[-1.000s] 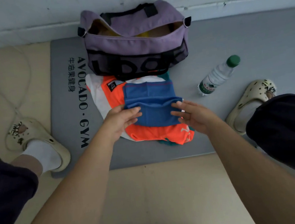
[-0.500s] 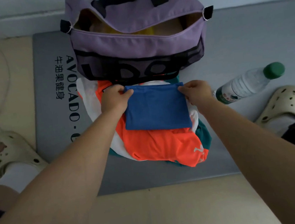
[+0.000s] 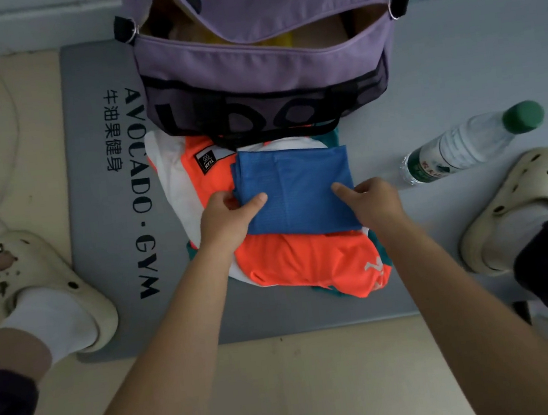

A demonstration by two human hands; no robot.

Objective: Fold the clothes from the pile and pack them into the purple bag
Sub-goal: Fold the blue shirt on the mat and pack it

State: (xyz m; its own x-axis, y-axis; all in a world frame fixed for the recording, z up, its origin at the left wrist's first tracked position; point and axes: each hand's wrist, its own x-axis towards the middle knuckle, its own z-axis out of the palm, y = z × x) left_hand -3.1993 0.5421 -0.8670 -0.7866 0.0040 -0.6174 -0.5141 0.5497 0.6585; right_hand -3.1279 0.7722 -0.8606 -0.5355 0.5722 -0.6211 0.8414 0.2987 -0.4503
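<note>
A folded blue garment (image 3: 294, 191) lies on top of the pile, a flat rectangle. My left hand (image 3: 229, 219) grips its left edge, thumb on top and fingers underneath. My right hand (image 3: 372, 200) pinches its right edge the same way. Under it lie an orange and white garment (image 3: 310, 261) and a teal one (image 3: 379, 246) that shows only at the edges. The purple bag (image 3: 261, 60) stands just behind the pile, its top unzipped, with something yellow inside.
Everything rests on a grey gym mat (image 3: 102, 228) against a white wall. A water bottle (image 3: 468, 143) with a green cap lies to the right of the pile. My feet in cream clogs stand at the left (image 3: 33, 285) and right (image 3: 520, 204). A cable (image 3: 1, 165) loops on the beige floor.
The blue garment has been folded upward into a neat rectangle. Both hands have slid from its far corners down to its side edges and taken hold. The camera has moved closer.
</note>
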